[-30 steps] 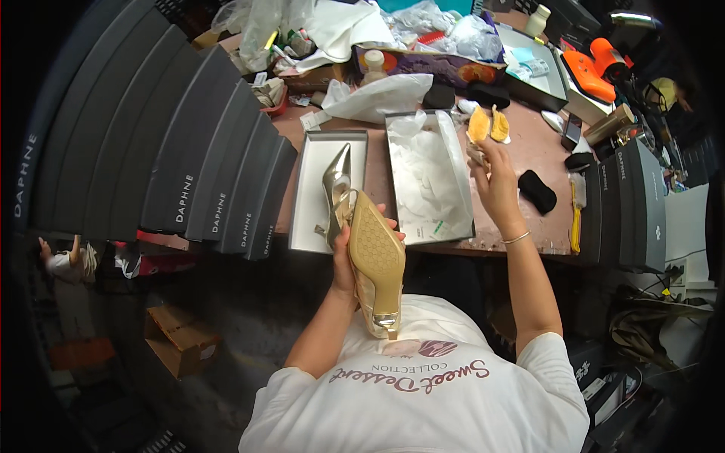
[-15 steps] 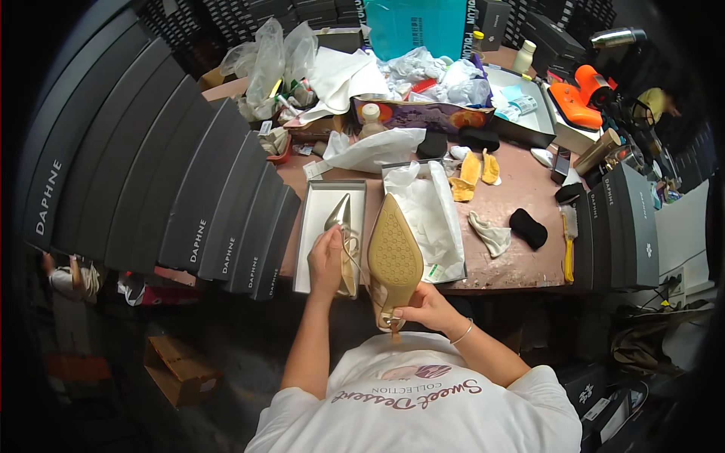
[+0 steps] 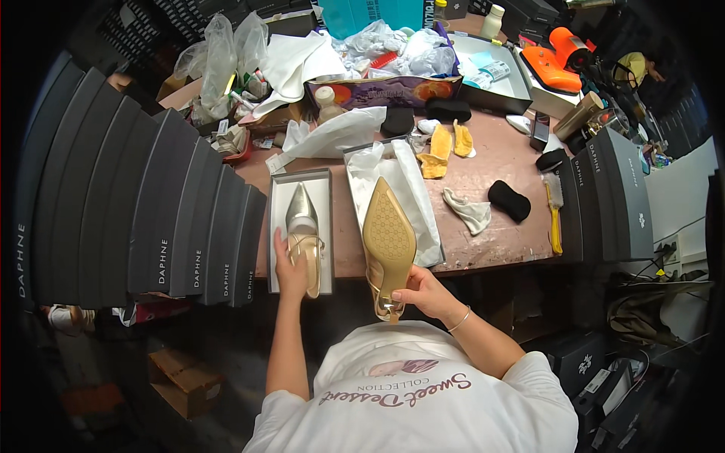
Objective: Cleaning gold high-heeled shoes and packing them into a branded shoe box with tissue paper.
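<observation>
Hold the raised shoe (image 3: 390, 226) by its heel end in the right hand (image 3: 425, 294), sole up, toe pointing away, thumb on the sole side just ahead of the heel. Make that pinch firm but small, leaving the whole forepart of the sole uncovered. Best to hang it clear of the table (image 3: 483, 253) edge and the lined box (image 3: 351, 175) behind, to avoid scuffing the toe. With the left hand (image 3: 291, 273), work only at the back part of the second shoe (image 3: 303, 215), lying upper side up in the left box (image 3: 322, 198), toe also away. Touching it there, near the straps; cannot tell whether gripping or only steadying. Handle the thin straps gently, probably easily bent, and spare the shiny toe from fingertips, likely quick to take prints. Leave the cloth (image 3: 470, 213) and pad (image 3: 509, 201) to the right, well apart from both shoes.
</observation>
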A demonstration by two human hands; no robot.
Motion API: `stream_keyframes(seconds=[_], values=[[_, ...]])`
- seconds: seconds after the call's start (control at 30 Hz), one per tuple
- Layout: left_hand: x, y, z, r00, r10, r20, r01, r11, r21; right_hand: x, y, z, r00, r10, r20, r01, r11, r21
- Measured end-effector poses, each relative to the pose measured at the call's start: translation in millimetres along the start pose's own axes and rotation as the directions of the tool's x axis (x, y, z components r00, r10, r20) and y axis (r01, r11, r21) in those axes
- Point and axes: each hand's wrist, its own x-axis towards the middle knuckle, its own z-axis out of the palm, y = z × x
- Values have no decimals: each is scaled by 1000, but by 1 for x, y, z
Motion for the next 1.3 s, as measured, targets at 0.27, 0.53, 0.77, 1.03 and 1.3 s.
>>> stream_keyframes(seconds=[0.27, 0.53, 0.77, 1.03, 1.3], values=[[-64, 41, -5, 815, -89, 572, 570, 300, -765, -2, 2, -3, 999, 40, -4, -40, 999, 10], [-90, 40, 33, 470, 195, 861, 872, 48, -487, -27, 2, 9, 992, 101, 80, -94, 991, -97], [-96, 54, 31, 482, 161, 861, 872, 5, -490, -33, 2, 14, 987, 145, 62, -142, 988, -57], [-94, 47, 36, 492, 182, 851, 870, -134, -475, -27, 3, 14, 992, 114, 58, -111, 992, -57], [27, 26, -53, 966, -40, 257, 64, 994, -86, -13, 11, 41, 991, 136, 11, -133, 979, -154]])
